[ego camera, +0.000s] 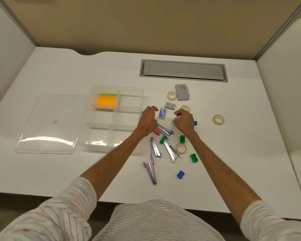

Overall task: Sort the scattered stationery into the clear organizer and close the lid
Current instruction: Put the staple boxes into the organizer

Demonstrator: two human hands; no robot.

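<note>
Fingers, right hand [183, 120]: curled round a small clear plastic box [173, 122], right of the clear compartmented plastic organizer [117, 87].
Fingers, left hand [147, 119]: curled; contents impossible to tell.
Box handling: likely light, rigid, slick; best pinched across opposite walls.
Organizer: open, just left of both hands.
Flat clear lid [47, 126]: off, beside organizer's left.

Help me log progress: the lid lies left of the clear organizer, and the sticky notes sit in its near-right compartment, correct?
Not quite: the head view shows the sticky notes in the organizer's far-left compartment, not near-right. The lid does lie to its left.
</note>
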